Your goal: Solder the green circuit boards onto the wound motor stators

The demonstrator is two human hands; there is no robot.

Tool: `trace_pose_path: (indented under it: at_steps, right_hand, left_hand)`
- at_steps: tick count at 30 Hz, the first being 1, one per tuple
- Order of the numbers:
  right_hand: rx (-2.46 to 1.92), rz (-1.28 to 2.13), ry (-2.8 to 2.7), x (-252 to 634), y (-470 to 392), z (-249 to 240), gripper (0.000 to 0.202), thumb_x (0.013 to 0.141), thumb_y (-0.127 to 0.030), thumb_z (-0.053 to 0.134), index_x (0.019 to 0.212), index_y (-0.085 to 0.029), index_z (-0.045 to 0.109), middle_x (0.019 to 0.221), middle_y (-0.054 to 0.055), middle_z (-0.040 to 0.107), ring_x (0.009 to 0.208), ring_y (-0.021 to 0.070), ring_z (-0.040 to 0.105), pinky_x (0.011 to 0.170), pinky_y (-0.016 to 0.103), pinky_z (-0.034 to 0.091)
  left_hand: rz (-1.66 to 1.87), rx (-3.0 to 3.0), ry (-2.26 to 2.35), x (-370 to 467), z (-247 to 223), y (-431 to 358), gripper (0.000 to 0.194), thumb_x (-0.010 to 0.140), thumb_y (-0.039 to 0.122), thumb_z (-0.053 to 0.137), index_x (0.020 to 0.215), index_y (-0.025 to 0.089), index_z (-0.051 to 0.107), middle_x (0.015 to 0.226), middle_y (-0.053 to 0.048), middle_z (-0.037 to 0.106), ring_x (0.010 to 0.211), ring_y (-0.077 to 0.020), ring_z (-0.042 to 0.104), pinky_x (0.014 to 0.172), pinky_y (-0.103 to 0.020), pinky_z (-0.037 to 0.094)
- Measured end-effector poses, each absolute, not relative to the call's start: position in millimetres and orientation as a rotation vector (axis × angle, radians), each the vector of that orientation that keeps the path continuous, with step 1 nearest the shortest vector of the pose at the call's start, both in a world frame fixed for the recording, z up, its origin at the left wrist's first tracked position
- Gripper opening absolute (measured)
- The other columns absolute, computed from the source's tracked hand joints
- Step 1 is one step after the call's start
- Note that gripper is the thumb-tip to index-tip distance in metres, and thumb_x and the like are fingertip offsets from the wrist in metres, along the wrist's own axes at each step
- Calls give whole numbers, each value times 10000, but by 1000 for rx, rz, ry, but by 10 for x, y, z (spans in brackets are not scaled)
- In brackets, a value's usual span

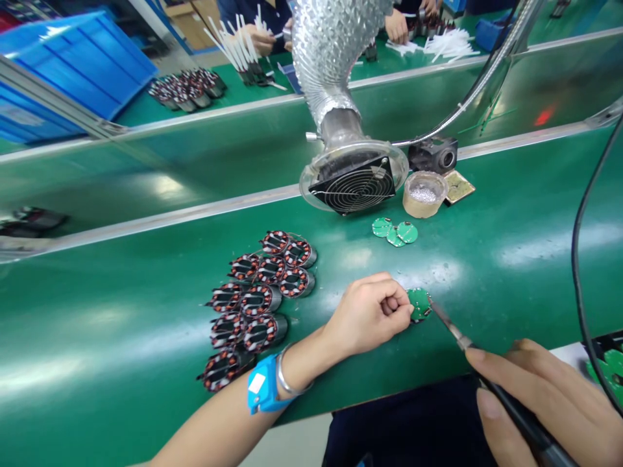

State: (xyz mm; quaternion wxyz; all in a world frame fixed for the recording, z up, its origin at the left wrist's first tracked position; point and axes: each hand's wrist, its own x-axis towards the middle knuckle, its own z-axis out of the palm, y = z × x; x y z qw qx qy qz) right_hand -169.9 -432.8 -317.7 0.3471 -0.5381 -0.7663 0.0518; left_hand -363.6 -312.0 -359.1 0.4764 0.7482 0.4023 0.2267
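Note:
My left hand (372, 311) is closed, finger and thumb pinching the edge of a small round green circuit board (419, 303). Something dark shows under the board, mostly hidden. A soldering iron (496, 383) lies in the grip of my right hand (549, 402), and its tip meets or nearly meets the board's right edge; I cannot tell which. Left of my hands, several motor stators (260, 299) with orange and white windings stand in a cluster. Beyond the left hand lie loose green boards (395, 232). A blue band and a metal bangle circle my left wrist.
Above the boards hangs a fume extractor (357, 185) on a silver duct (335, 58). A tub of metal shavings (424, 194), a flat sponge (457, 187) and a black holder (434, 155) stand behind. A cable (579, 259) droops at right. Co-workers' hands (396, 27) show across the divider.

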Motion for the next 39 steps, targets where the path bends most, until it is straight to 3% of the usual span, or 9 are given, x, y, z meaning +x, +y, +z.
trace_pose_path:
  at_steps: [5, 8, 11, 14, 17, 23, 27, 31, 39]
  right_hand:
    - [-1353, 90, -1815, -1719, -4094, -3359, 397, 846, -80, 578, 1227, -192, 589, 807, 17, 701, 628, 145, 660, 594, 262, 562]
    - [-1289, 206, -1837, -1768, -3924, -3534, 327, 828, -79, 609, 1135, -191, 606, 1059, 78, 713, 918, 200, 699, 814, 334, 581]
    - [-1245, 336, -1881, -1786, -3829, -3656, 314, 798, -101, 634, 1099, -178, 591, 1212, 126, 660, 1109, 252, 644, 929, 409, 547]
    - [-1235, 392, -1890, -1781, -3810, -3719, 300, 818, -72, 597, 1093, -189, 581, 1155, 107, 686, 1080, 222, 655, 892, 371, 561]
    - [-1234, 413, -1887, -1769, -3816, -3742, 311, 831, -67, 586, 1107, -210, 574, 1143, 90, 689, 1054, 206, 658, 883, 365, 562]
    - [-1229, 331, -1854, -1779, -3812, -3684, 346, 813, -105, 613, 1137, -217, 565, 1071, 88, 697, 1045, 239, 630, 868, 427, 552]
    - [-1205, 292, -1828, -1840, -3798, -3631, 307, 824, -73, 588, 1087, -228, 557, 843, 21, 677, 878, 199, 635, 788, 376, 540]
    - [-1220, 288, -1887, -1892, -3795, -3615, 277, 854, -39, 516, 1072, -207, 552, 800, 15, 644, 785, 167, 607, 724, 324, 522]
    - [-1150, 201, -2110, -1764, -3916, -3638, 388, 865, -2, 504, 1212, -160, 577, 925, 63, 695, 888, 189, 639, 895, 390, 515]
  left_hand:
    - [531, 1843, 998, -3619, -3594, -3121, 63, 749, 139, 635, 688, 148, 647, 666, 15, 557, 532, -62, 506, 490, -158, 431]
    - [506, 1864, 987, -3687, -3552, -3110, 50, 795, 165, 613, 786, 149, 660, 708, 4, 586, 548, -73, 530, 517, -177, 454]
    - [462, 1999, 909, -3843, -3493, -3093, 208, 835, 102, 539, 1006, 164, 639, 866, -32, 647, 651, -100, 578, 606, -210, 484]
    - [442, 2079, 782, -3962, -3470, -3077, 173, 847, 101, 582, 989, 171, 652, 953, -52, 647, 721, -110, 583, 673, -225, 487]
    - [526, 1993, 722, -3925, -3500, -3076, 38, 840, 202, 679, 843, 172, 702, 813, -29, 640, 734, -119, 588, 680, -219, 479]
    - [514, 1738, 827, -3682, -3571, -3109, 87, 792, 232, 713, 772, 147, 717, 724, 14, 539, 541, -50, 481, 523, -171, 427]
    - [492, 1699, 859, -3669, -3582, -3116, 95, 788, 224, 701, 753, 136, 698, 719, 23, 522, 533, -34, 453, 503, -154, 396]
    - [484, 1647, 888, -3681, -3610, -3131, 126, 791, 241, 682, 734, 130, 662, 711, 25, 513, 532, -35, 433, 488, -151, 376]
    - [619, 1841, 933, -3645, -3607, -3239, 67, 725, 91, 604, 672, 127, 622, 679, 11, 513, 541, -58, 497, 496, -158, 416]
